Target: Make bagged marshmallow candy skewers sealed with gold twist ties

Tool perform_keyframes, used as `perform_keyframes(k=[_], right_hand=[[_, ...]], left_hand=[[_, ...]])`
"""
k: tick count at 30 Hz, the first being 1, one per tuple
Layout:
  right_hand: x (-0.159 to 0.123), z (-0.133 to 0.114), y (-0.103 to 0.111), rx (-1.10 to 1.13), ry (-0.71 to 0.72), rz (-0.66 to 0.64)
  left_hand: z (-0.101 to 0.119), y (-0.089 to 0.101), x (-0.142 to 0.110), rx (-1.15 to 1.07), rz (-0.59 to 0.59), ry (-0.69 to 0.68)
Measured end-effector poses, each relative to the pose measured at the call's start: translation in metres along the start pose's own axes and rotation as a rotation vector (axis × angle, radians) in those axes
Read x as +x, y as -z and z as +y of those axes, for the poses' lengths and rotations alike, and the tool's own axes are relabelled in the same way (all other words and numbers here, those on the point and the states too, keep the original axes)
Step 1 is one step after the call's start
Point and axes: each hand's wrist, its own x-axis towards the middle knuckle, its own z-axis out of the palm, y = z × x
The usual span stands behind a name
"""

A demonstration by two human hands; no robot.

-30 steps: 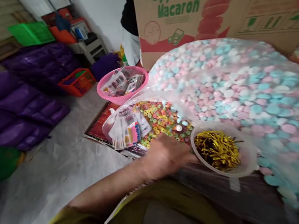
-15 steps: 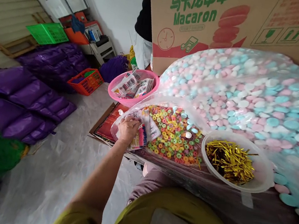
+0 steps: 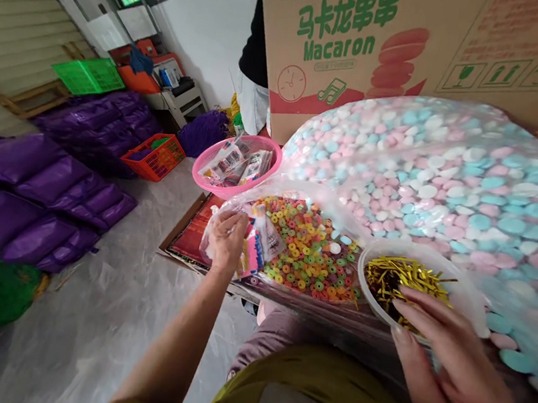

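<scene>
My left hand [image 3: 226,241] has its fingers bent and pressed together on small printed plastic bags [image 3: 252,253], some with pink and blue print. Its fingertips are partly hidden. These bags lie at the left end of a heap of colourful ring-shaped candies [image 3: 310,248]. My right hand [image 3: 459,378] reaches in from the lower right, fingers stretched out and thumb apart, over the near rim of a white plastic bowl [image 3: 470,306]. Gold twist ties [image 3: 402,275] fill that bowl; nothing shows between the fingers.
Behind the candies spreads a big clear bag of pastel candies [image 3: 434,179], with a cardboard box [image 3: 337,84] behind it. A pink basket [image 3: 201,181] of packets stands at the far left. On the floor are purple sacks [image 3: 22,191] and an orange basket [image 3: 154,161]. Another person [image 3: 258,58] stands beyond.
My right hand has come into view over the bowl of gold ties. My left hand stays at the small bags, which have shifted under it. The view has tilted slightly.
</scene>
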Motion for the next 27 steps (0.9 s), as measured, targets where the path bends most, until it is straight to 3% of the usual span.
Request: perform_keyframes(k=[2,4,7,10,13,15,17,19,21,23,25,27], right_hand=[[0.009,-0.008,-0.008,0.233,-0.24,-0.114],[0.019,-0.014,-0.021,0.531,-0.422,-0.255],[0.028,-0.01,-0.033,0.683,-0.486,-0.246],[0.026,0.006,-0.023,0.503,-0.439,-0.188],[0.024,0.019,0.002,0.335,-0.335,-0.22],[0.026,0.021,0.016,0.295,-0.284,-0.249],[0.027,0.021,0.025,0.285,-0.272,-0.233],[0.027,0.024,0.029,0.291,-0.313,-0.189],[0.023,0.03,0.029,0.356,-0.402,-0.177],[0.018,0.037,0.03,0.46,-0.451,-0.21],[0.015,0.04,0.032,0.488,-0.431,-0.228],[0.013,0.04,0.035,0.385,-0.403,-0.206]], left_hand=[[0.038,-0.004,-0.032,-0.119,-0.045,-0.08],[0.073,-0.013,-0.065,-0.382,-0.039,-0.224],[0.106,-0.022,-0.097,-0.512,-0.128,-0.37],[0.116,-0.018,-0.092,-0.456,-0.243,-0.467],[0.125,-0.006,-0.067,-0.294,-0.147,-0.662],[0.134,-0.004,-0.056,-0.266,-0.341,-0.784],[0.14,-0.007,-0.056,-0.323,-0.614,-0.741],[0.143,-0.015,-0.064,-0.398,-0.795,-0.601],[0.144,-0.022,-0.071,-0.461,-0.893,-0.533],[0.144,-0.026,-0.073,-0.511,-0.984,-0.557],[0.147,-0.029,-0.071,-0.532,-1.071,-0.584],[0.15,-0.032,-0.07,-0.558,-1.078,-0.577]])
